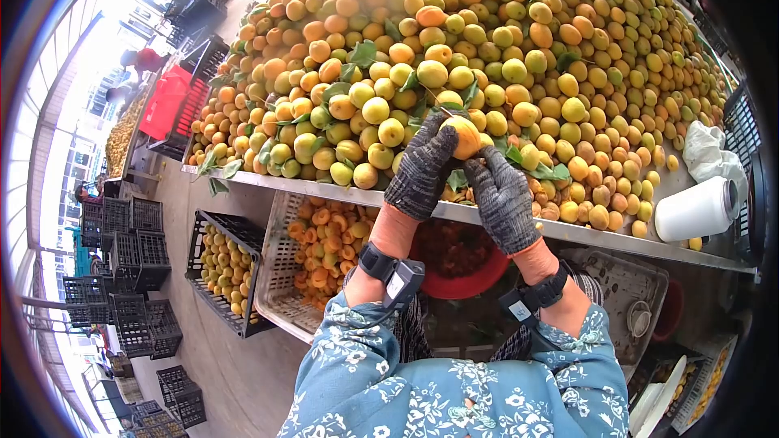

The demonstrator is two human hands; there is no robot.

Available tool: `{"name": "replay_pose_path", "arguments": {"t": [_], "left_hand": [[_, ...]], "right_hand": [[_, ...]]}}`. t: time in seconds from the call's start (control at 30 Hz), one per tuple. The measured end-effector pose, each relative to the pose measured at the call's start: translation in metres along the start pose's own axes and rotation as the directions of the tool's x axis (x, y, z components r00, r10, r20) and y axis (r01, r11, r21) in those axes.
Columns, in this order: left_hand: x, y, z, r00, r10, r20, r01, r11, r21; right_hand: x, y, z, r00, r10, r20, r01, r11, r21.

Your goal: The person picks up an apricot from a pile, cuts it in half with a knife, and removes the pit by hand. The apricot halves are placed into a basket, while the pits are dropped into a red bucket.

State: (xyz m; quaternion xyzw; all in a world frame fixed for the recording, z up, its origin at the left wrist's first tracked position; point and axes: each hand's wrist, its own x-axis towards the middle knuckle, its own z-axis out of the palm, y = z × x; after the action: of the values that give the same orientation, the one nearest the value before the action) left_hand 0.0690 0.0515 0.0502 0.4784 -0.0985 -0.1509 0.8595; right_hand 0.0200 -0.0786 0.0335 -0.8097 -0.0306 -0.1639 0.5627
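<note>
Both hands wear dark grey knit gloves and meet over the near edge of a metal table [519,225] heaped with apricots [376,110]. Between them is one orange-yellow apricot [463,138]. My left hand [423,164] has its fingers closed round the fruit's left side. My right hand [505,199] pinches at its lower right with thumb and fingertips. Green leaves [363,54] lie among the fruit. Below the edge, a white crate [280,300] holds split orange apricots [331,247], and a red basin [458,285] with dark reddish contents sits between the knees.
A white jar [694,209] and a crumpled white bag [714,150] lie at the table's right. A black crate [229,231] of apricots stands on the floor at left, with stacked black crates [130,259] beyond. A grey tray [621,284] is below right.
</note>
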Motion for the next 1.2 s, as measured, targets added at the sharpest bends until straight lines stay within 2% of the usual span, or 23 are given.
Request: {"name": "replay_pose_path", "arguments": {"t": [0.03,0.07,0.1,0.13,0.2,0.23,0.33,0.4,0.47,0.57,0.7,0.77,0.8,0.87,0.9,0.97,1.1,1.17,1.2], "left_hand": [[0.002,-0.006,-0.003,1.0,-0.001,-0.001,0.001,1.0,0.0],[0.005,-0.014,-0.011,0.999,0.008,-0.051,-0.012,0.996,-0.085],[0.007,-0.016,-0.012,0.995,0.011,-0.101,-0.028,0.986,-0.167],[0.007,-0.017,-0.013,0.995,0.009,-0.101,-0.026,0.986,-0.165],[0.007,-0.018,-0.014,0.988,-0.127,-0.088,0.075,0.894,-0.443],[0.008,-0.02,-0.012,0.989,-0.146,-0.008,0.128,0.891,-0.437],[-0.001,-0.016,-0.001,0.977,-0.194,-0.09,0.147,0.914,-0.377],[0.0,-0.015,-0.007,0.979,-0.195,-0.068,0.165,0.937,-0.307],[0.01,-0.027,-0.03,0.995,-0.076,-0.069,0.077,0.997,0.008],[0.007,-0.008,-0.009,0.999,-0.027,-0.045,0.024,0.998,-0.061],[0.009,-0.011,-0.009,0.999,-0.022,-0.035,0.02,0.998,-0.053],[0.011,-0.023,-0.02,0.994,-0.074,-0.084,0.066,0.993,-0.094],[0.012,-0.03,-0.023,0.994,-0.076,-0.084,0.067,0.993,-0.095],[0.015,-0.043,-0.03,0.987,0.089,-0.133,-0.078,0.993,0.085],[0.016,-0.042,-0.03,0.987,0.089,-0.134,-0.078,0.993,0.084],[0.017,-0.039,-0.03,0.977,-0.007,-0.211,0.012,1.0,0.023],[0.011,-0.03,-0.025,0.952,-0.058,-0.302,0.088,0.992,0.086],[0.01,-0.032,-0.032,0.97,-0.019,-0.243,0.033,0.998,0.056],[0.008,-0.029,-0.028,0.97,-0.019,-0.244,0.033,0.998,0.055]], "right_hand": [[0.0,0.0,0.0,1.0,0.023,0.014,-0.023,0.999,-0.048],[-0.001,0.0,0.0,0.999,0.047,0.027,-0.044,0.994,-0.096],[-0.001,0.0,0.002,0.999,0.048,0.025,-0.046,0.995,-0.094],[-0.003,-0.001,0.005,0.997,0.067,0.025,-0.067,0.997,-0.031],[-0.003,-0.004,0.006,0.996,0.086,0.025,-0.087,0.996,0.034],[-0.002,-0.007,0.005,0.999,0.05,0.0,-0.05,0.998,0.035],[0.0,0.001,0.003,1.0,0.025,-0.017,-0.026,1.0,-0.016],[0.0,0.004,-0.001,0.999,0.038,-0.015,-0.038,0.997,-0.062],[0.0,-0.001,-0.005,0.998,0.066,0.021,-0.064,0.996,-0.069],[0.0,0.007,-0.001,1.0,0.015,0.008,-0.014,0.992,-0.127],[0.003,0.002,-0.001,0.999,0.055,0.005,-0.053,0.985,-0.166],[0.002,0.004,-0.003,0.998,0.033,0.044,-0.017,0.949,-0.315],[0.002,0.003,-0.003,0.998,0.035,0.044,-0.019,0.949,-0.315],[0.002,-0.001,-0.002,0.992,0.076,0.102,-0.01,0.849,-0.528],[0.002,0.0,-0.001,0.992,0.076,0.103,-0.011,0.849,-0.528],[0.001,0.003,0.002,0.992,-0.009,0.129,0.082,0.814,-0.575],[0.001,0.0,0.009,0.988,-0.007,0.154,0.101,0.787,-0.609],[-0.001,0.008,0.016,0.999,0.001,0.046,0.016,0.925,-0.38],[-0.001,0.008,0.017,0.999,0.002,0.046,0.016,0.925,-0.38]]}}
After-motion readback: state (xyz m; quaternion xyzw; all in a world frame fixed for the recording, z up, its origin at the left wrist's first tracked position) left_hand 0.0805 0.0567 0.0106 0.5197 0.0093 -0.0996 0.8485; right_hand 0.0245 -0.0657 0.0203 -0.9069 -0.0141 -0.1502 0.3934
